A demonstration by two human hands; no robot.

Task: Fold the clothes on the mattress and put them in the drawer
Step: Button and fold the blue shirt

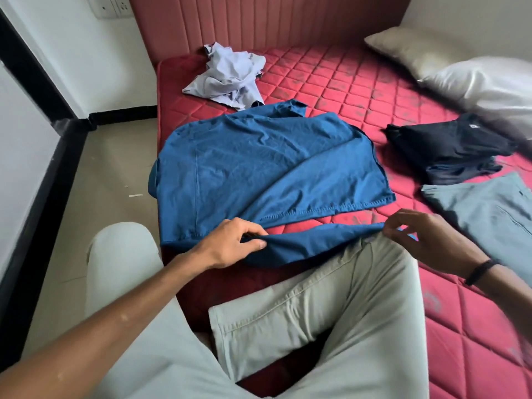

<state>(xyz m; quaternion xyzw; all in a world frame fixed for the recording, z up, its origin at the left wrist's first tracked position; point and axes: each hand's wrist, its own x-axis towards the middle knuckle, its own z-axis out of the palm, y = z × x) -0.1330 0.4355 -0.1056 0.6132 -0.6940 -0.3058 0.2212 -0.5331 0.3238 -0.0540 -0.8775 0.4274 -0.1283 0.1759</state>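
A blue shirt (253, 168) lies spread on the red quilted mattress (359, 84), one side folded over the middle. My left hand (230, 244) grips the shirt's near hem at the left. My right hand (417, 240) pinches the same hem further right, just above my knee. A crumpled pale lilac garment (227, 76) sits near the headboard. A folded black garment (443, 145) and a folded grey-blue garment (489, 217) lie to the right. No drawer is in view.
Two pillows (460, 70) lie at the back right by the wall. A pink padded headboard (273, 21) closes the far end. My legs in light trousers (331, 298) rest on the mattress's near part. Bare floor (109, 182) runs along the left.
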